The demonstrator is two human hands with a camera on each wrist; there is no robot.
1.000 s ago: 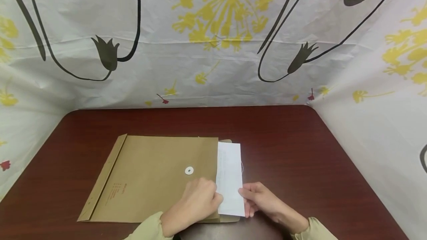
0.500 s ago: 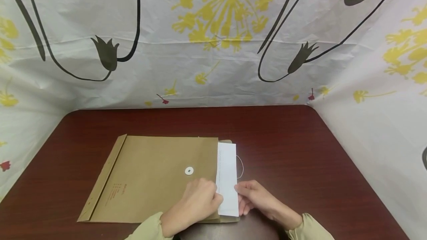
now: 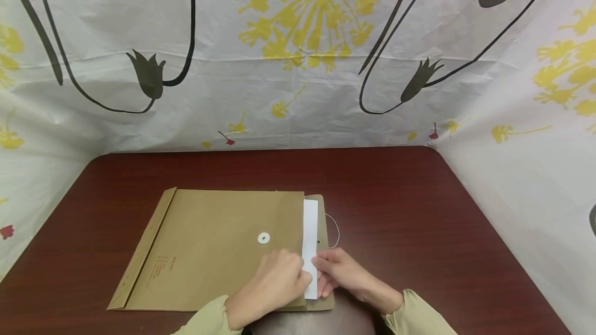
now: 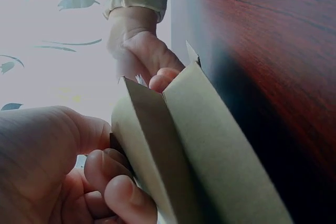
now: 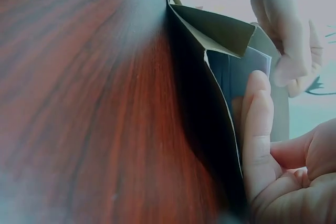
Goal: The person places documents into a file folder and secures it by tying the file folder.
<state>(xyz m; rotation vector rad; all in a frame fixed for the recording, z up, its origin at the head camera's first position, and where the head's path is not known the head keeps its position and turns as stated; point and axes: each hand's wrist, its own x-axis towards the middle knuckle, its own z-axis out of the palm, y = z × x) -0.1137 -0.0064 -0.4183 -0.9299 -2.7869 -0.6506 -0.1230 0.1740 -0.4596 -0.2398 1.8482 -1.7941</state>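
A brown kraft document envelope (image 3: 219,237) lies flat on the dark red table, its mouth facing right. White sheets of paper (image 3: 310,229) stick out of that mouth as a narrow strip; the rest is hidden inside. My left hand (image 3: 276,279) pinches the upper edge of the mouth between thumb and curled fingers, holding it raised, and the left wrist view shows the lifted envelope side (image 4: 205,145). My right hand (image 3: 343,274) pinches the outer edge of the paper. In the right wrist view its fingers (image 5: 258,124) lie behind the sheets, by the gaping mouth.
A white button (image 3: 264,238) sits on the envelope's face. The flap (image 3: 323,221) lies beneath the paper, and a thin white string (image 3: 337,229) loops out from it. A patterned white cloth (image 3: 298,87) closes off the table's (image 3: 391,190) far side and both flanks.
The right hand has moved left with the paper, which has slid deeper into the envelope. More of the flap and string shows. The left hand has stayed in place.
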